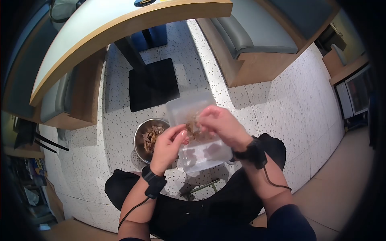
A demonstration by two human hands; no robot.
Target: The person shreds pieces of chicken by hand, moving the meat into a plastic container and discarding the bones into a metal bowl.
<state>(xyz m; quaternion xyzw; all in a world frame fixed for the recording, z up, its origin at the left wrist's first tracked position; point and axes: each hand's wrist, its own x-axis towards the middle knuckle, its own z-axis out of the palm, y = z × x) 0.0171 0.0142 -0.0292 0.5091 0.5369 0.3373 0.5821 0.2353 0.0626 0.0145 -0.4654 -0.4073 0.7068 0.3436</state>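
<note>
A clear plastic tub (209, 156) lies before me between my knees, with brown pieces (194, 127) seen in its middle. Over the tub's left side, my left hand (169, 145) is closed, thumb against the fingers, next to the brown bits. My right hand (221, 125) hovers above the right part of the tub, its fingers curled together and a little smeared by motion. What either pinch holds is too small to tell. To the left stands a steel bowl (137, 142) with brown, strip-like food pieces (152, 136), partly covered by my left hand.
A curved light tabletop (80, 44) with a wooden edge juts in above, on a post with a black square base (154, 85). Grey padded benches (261, 36) flank the speckled floor (120, 88). A thin green bar (205, 186) is between my knees.
</note>
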